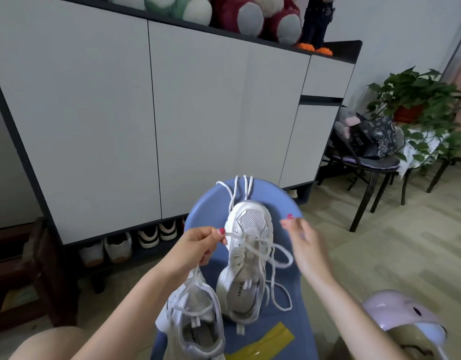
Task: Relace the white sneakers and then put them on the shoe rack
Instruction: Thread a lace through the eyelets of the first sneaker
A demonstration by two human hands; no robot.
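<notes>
Sneakers (246, 258) on blue stool (297, 331), second sneaker (195, 323) just left | left hand (198, 245) pinches lace (252, 249) | right hand (306, 242) blurred, apparently loose, holding nothing | risk: trailing loops beside stool may snag, pulling eyelets uneven.

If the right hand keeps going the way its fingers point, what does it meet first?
The right hand points up-left toward the toe of the far sneaker on the blue seat; probably the toe's side first, though blur and depth leave it uncertain.
</notes>
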